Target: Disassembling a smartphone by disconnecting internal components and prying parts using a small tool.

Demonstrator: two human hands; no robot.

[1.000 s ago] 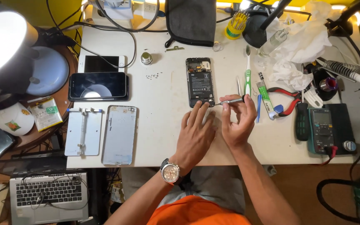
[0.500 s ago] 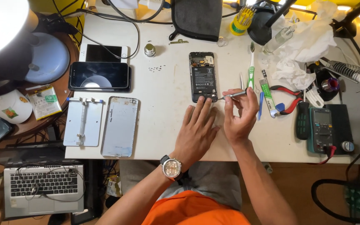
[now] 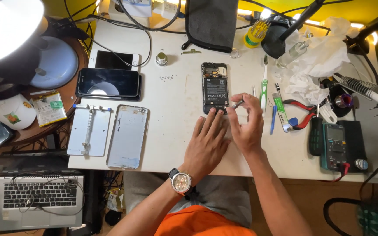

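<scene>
An opened black phone [image 3: 214,86] lies face down on the white table [image 3: 176,113], its battery and circuit board showing. My left hand [image 3: 206,142], with a wristwatch on its wrist, lies flat with fingertips pressing the phone's near end. My right hand [image 3: 246,126] pinches thin metal tweezers [image 3: 237,104] whose tip points at the phone's lower right corner.
A silver back cover [image 3: 127,136] and a metal holder plate [image 3: 89,130] lie at the left, two phones [image 3: 108,82] behind them. A toothbrush [image 3: 264,85], red pliers [image 3: 302,114], multimeter [image 3: 337,146] and crumpled tissue [image 3: 320,65] crowd the right. A lamp [image 3: 9,30] stands far left, a laptop [image 3: 38,201] below.
My hands have stayed at the phone's near end; the tweezers tip has moved closer to the phone's lower right corner. The camera view shifted slightly.
</scene>
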